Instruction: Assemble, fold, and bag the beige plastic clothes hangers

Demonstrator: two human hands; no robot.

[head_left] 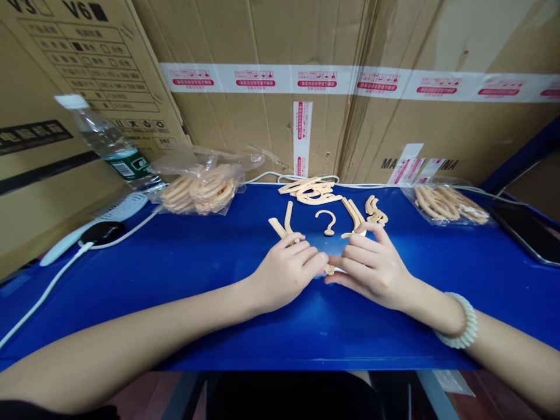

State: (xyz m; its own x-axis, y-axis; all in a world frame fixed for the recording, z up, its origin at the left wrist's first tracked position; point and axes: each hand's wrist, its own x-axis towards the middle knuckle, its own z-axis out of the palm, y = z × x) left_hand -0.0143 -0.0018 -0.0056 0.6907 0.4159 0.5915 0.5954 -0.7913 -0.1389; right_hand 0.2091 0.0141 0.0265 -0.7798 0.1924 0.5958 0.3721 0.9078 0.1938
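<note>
My left hand (286, 269) and my right hand (371, 265) meet at the middle of a blue table (175, 274). Their fingertips pinch a small beige plastic piece (329, 269) between them, most of it hidden by the fingers. A long beige arm piece (280, 227) sticks out from under my left fingers. Just beyond lie a loose beige hook (326, 221), another long arm piece (355, 216), small curved parts (376, 213) and a pile of beige parts (312, 191). A pale bead bracelet (462, 324) circles my right wrist.
A clear bag of beige parts (201, 189) lies at the back left, another bag (450, 204) at the back right. A water bottle (109, 143) leans at the left beside a white fan (118, 210) with a cable. Cardboard boxes (271, 116) wall the back. A dark phone (529, 230) lies far right.
</note>
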